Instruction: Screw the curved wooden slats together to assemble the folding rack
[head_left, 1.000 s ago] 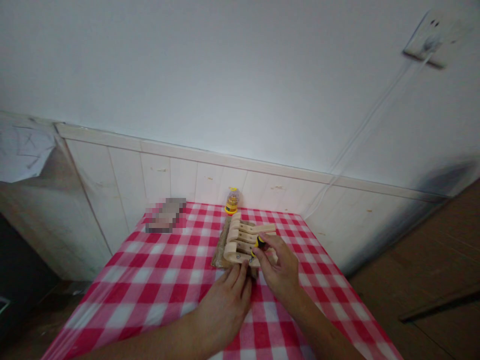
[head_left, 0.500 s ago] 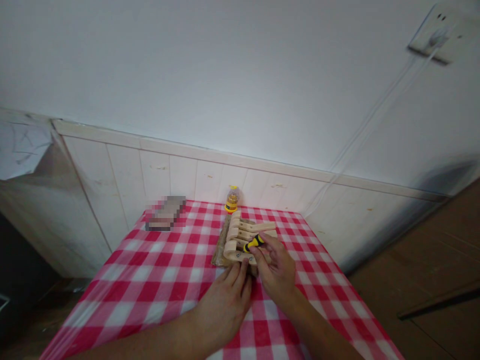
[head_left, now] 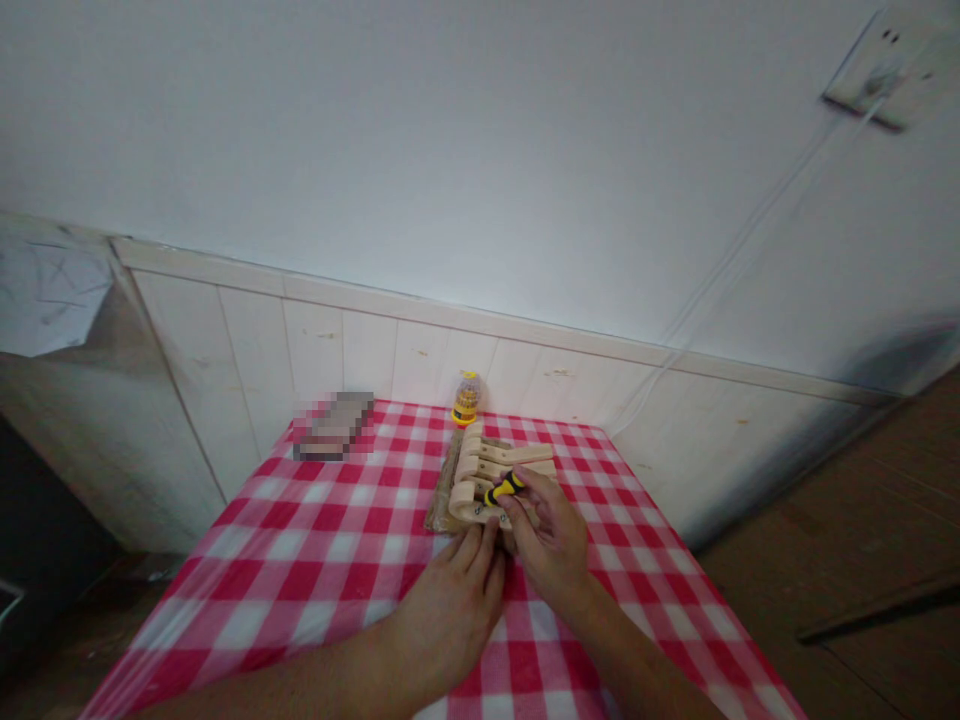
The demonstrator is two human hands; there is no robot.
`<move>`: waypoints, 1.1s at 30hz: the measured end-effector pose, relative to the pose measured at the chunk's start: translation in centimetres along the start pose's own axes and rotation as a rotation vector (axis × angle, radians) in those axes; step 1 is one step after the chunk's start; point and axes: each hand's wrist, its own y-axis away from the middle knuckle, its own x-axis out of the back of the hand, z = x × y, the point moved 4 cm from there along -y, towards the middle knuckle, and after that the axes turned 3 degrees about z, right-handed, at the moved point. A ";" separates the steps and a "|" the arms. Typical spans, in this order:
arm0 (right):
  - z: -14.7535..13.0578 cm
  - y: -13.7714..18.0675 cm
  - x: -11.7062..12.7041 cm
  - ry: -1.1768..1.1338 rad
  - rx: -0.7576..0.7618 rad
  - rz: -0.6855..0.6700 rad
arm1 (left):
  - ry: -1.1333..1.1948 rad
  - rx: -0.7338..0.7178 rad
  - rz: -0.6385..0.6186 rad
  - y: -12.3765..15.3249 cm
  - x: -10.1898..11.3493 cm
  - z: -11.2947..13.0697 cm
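A pale wooden piece [head_left: 466, 465] with several curved, hook-like arms and dark screw heads lies on a brown slab [head_left: 442, 505]. My right hand [head_left: 553, 535] pinches a small yellow-and-black screwdriver [head_left: 505, 488] over the nearest arms. The screwdriver points left and down; its tip is too small to make out. With its fingertips at the near side of the wooden piece, my left hand [head_left: 457, 610] holds it steady. Part of the wood is hidden behind my right hand.
At the table's back edge stands a clear-topped yellow container [head_left: 466, 398]. A pixelated flat object [head_left: 334, 428] lies at the back left of the red-and-white checked tablecloth [head_left: 315, 545]. The panelled wall [head_left: 420, 355] rises directly behind the table.
The screwdriver's handle lies slightly flatter in my right hand. My left hand stays against the wood, and the whole view has shifted a little.
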 end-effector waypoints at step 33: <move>-2.1 -1.4 -0.2 0.012 0.091 -0.002 | -0.011 -0.015 -0.014 -0.1 -0.1 -0.1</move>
